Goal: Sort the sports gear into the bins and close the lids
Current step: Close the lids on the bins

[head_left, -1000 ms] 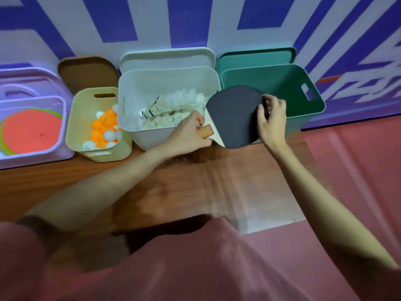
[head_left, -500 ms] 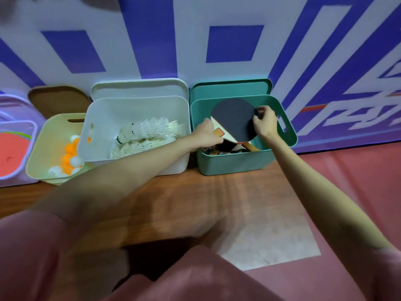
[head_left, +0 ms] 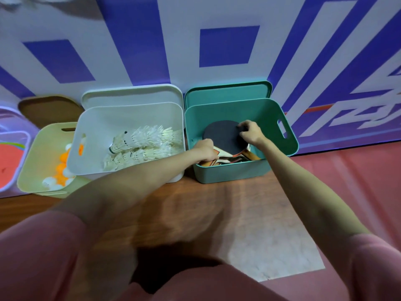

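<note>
A black-faced table tennis paddle [head_left: 222,135] lies inside the green bin [head_left: 232,172], on top of other paddles. My left hand [head_left: 206,149] grips its handle at the bin's near left. My right hand [head_left: 250,133] pinches the blade's far right edge. The green lid [head_left: 227,93] leans on the wall behind the bin. The white bin [head_left: 130,114] beside it holds several shuttlecocks [head_left: 141,144]. The yellow bin [head_left: 41,153] holds orange and white balls [head_left: 61,170].
A purple bin [head_left: 20,140] with red discs stands at the far left. A brown lid [head_left: 47,109] and a white lid [head_left: 132,94] lean on the patterned wall. The bins stand on a wooden floor [head_left: 195,209]; a red mat [head_left: 358,181] lies to the right.
Both hands carried the paddle from in front of the white bin over to the green bin and lowered it inside onto the other paddles.
</note>
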{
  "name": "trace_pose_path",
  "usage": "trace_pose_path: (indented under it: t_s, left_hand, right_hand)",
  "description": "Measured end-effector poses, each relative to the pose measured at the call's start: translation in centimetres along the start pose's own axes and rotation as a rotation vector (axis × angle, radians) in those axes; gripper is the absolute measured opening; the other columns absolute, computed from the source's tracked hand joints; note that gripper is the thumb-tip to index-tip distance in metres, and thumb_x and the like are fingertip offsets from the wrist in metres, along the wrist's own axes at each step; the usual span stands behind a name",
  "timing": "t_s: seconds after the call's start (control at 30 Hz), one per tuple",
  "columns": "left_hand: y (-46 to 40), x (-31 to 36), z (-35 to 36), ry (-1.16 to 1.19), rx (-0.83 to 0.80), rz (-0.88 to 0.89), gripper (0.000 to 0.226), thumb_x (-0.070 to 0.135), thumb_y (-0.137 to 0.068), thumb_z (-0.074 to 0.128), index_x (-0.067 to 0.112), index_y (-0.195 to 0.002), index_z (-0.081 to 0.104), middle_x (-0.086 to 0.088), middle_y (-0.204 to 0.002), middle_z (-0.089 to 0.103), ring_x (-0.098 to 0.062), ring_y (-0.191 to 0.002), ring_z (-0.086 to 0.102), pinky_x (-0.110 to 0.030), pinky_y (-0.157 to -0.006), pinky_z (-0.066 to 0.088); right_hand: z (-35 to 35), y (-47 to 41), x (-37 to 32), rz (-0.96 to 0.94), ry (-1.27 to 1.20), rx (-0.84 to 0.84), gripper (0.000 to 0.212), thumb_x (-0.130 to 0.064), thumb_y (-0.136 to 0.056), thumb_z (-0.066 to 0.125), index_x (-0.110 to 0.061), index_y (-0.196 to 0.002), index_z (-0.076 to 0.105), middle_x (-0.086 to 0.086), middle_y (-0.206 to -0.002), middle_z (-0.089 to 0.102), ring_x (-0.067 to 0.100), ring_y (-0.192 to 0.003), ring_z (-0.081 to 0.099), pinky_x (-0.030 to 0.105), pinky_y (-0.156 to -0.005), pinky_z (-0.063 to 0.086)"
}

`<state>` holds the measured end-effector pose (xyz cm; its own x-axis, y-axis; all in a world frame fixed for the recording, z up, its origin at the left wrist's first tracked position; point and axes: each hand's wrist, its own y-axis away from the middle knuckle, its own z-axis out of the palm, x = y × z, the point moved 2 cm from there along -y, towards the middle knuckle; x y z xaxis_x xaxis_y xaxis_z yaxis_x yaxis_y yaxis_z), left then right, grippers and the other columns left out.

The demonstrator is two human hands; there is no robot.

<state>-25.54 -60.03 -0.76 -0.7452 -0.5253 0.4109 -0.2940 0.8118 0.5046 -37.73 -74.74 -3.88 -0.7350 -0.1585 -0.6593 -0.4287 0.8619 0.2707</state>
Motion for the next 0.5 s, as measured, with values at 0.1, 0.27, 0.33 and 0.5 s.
trace_pose_path:
  t_s: [0.1, 0.27, 0.33, 0.5]
  left_hand:
    - [-0.3, 0.5, -0.8, -0.099, -0.031, 0.045, 0.028, 0.024, -0.086, 0.063, -0.001, -0.096, 0.061, -0.020, -0.099, 0.065, -0.034, -0.096, 0.061, -0.034, -0.066, 0.044]
    - [-2.7, 1.4, -5.7, -0.083, 0.173, 0.115, 0.018, 0.011, -0.075, 0.058, 0.007, -0.060, 0.049, -0.019, -0.068, 0.058, -0.039, -0.075, 0.059, -0.037, -0.060, 0.048]
    - [-4.0, 1.6, -7.9, -0.040, 0.255, 0.129, 0.012, 0.009, -0.073, 0.056, 0.009, -0.062, 0.051, -0.010, -0.063, 0.055, -0.031, -0.070, 0.054, -0.035, -0.059, 0.046]
    - [-6.9, 1.3, -11.8, -0.055, 0.405, 0.212, 0.029, 0.008, -0.080, 0.054, 0.006, -0.109, 0.057, -0.013, -0.110, 0.061, -0.031, -0.102, 0.057, -0.042, -0.087, 0.049]
  right_hand:
    - [-0.3, -0.4, 0.2, -0.050, 0.100, -0.010, 0.038, 0.001, -0.083, 0.051, -0.001, -0.121, 0.057, 0.017, -0.124, 0.059, 0.031, -0.116, 0.053, 0.027, -0.094, 0.040]
    - [-2.1, -1.7, -1.4, -0.248, 0.264, 0.092, 0.037, -0.001, -0.082, 0.050, -0.001, -0.118, 0.057, 0.023, -0.118, 0.053, 0.037, -0.115, 0.048, 0.035, -0.100, 0.037]
    - [-3.0, -2.4, -2.6, -0.308, 0.329, 0.117, 0.038, -0.002, -0.083, 0.050, -0.001, -0.120, 0.055, 0.023, -0.118, 0.050, 0.038, -0.116, 0.045, 0.038, -0.101, 0.037]
    - [-5.3, -4.6, -5.4, -0.385, 0.442, 0.208, 0.045, 0.000, -0.082, 0.049, 0.001, -0.127, 0.047, 0.022, -0.125, 0.046, 0.039, -0.117, 0.043, 0.043, -0.099, 0.039]
